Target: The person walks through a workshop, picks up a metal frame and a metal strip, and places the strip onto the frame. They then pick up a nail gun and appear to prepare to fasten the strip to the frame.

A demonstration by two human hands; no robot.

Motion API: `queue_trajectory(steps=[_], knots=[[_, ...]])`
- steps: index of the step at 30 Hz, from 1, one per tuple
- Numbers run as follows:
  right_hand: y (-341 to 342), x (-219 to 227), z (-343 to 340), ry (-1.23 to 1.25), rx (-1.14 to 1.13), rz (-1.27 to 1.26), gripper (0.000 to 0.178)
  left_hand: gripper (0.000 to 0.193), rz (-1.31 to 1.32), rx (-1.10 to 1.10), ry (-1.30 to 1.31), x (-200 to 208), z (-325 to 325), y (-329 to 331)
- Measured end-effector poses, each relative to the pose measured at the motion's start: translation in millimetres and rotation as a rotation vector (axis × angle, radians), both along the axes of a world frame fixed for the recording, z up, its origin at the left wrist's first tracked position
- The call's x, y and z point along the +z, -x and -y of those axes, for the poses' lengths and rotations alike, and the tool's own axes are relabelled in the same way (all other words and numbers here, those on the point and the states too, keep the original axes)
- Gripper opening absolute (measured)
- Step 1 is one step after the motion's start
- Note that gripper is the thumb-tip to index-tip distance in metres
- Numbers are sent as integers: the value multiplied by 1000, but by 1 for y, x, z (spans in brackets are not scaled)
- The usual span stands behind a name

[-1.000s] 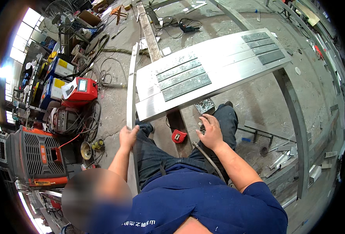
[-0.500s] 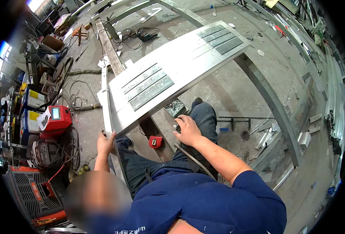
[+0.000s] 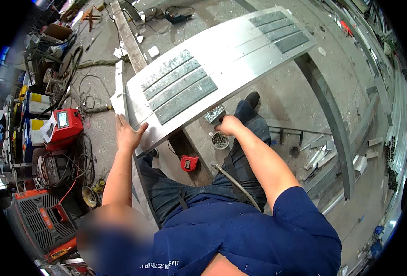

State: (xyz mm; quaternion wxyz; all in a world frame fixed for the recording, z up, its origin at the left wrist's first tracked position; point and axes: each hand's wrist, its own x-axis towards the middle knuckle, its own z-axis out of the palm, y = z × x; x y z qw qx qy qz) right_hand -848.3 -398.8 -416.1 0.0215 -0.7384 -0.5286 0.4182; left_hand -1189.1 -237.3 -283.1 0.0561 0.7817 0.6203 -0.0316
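A long silver metal panel (image 3: 231,57) with dark grip strips (image 3: 180,87) lies across in front of me. My left hand (image 3: 129,133) rests at its near left corner, fingers stretched along a narrow metal bar (image 3: 120,87) and thumb out over the panel. Just past the panel's near edge, my right hand (image 3: 231,125) is low with its fingers curled together. It is beside a small box of screws (image 3: 214,113) and above a round tub of small fasteners (image 3: 220,140). Its fingertips are partly hidden; what they hold, if anything, does not show.
Between my legs, a red tape measure (image 3: 189,163) lies by a metal beam (image 3: 199,156). A hose (image 3: 235,184) crosses my right thigh. A curved steel bar (image 3: 325,106) stands right. Red machine (image 3: 69,124), cables and orange-grey unit (image 3: 42,225) are left; metal offcuts (image 3: 321,154) lie right.
My left hand has slid forward along the bar and its fingers have straightened. My right hand has moved forward from over the tub to the screw box, uncovering the tub. The view has shifted.
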Motion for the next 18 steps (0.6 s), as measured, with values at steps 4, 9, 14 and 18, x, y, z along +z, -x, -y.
queue_trajectory(steps=[4,9,14,18], knots=[[-10,-36,-29,121,-76,35,52,111,103,142,12,-25,-16,2],[-10,-207,-42,59,-32,149,44,104,25,213,70,-13,-29,-21],[-10,-291,-74,-101,-266,204,46,100,8,201,65,-20,-28,-9],[-31,-303,-103,186,-381,97,40,96,98,179,101,-23,-38,-5]])
